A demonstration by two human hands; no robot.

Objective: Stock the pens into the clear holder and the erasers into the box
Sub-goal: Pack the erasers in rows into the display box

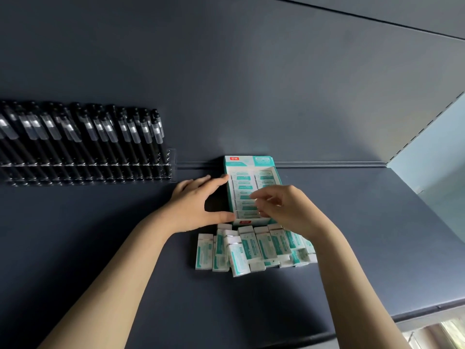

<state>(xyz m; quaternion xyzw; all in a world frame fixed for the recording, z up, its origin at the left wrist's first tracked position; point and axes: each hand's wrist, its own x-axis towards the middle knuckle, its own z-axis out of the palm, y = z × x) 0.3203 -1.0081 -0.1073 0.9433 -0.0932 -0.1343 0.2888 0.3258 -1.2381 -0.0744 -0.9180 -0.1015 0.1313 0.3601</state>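
Between our hands sits the box (pixel 251 161), its left wall braced by our left hand (pixel 193 205), with the fingers laid fairly straight along the side and the thumb at the near corner. Our right hand (pixel 284 210) hovers over the near half of the box with its fingers loosely bent. Blur hides whether they pinch anything, so we cannot tell.

Far to the left of our left hand, the pens (pixel 83 137) stand packed in the clear holder (pixel 171 157). We see no loose pen anywhere, so we judge that half of the task done. Beyond our right fingertips, two columns of stocked erasers (pixel 242 177) lie inside the box.

Just below both wrists, a pile of loose erasers (pixel 249 248) lies on the shelf (pixel 125 248), close against the near end of the box, so a good share of the stocking is left. Nothing blocks the way into the box, though the pile is jumbled and overlapping, which may slow picking out single ones. Beyond the fingers, a rail (pixel 327 163) runs along the dark back panel (pixel 226 71).
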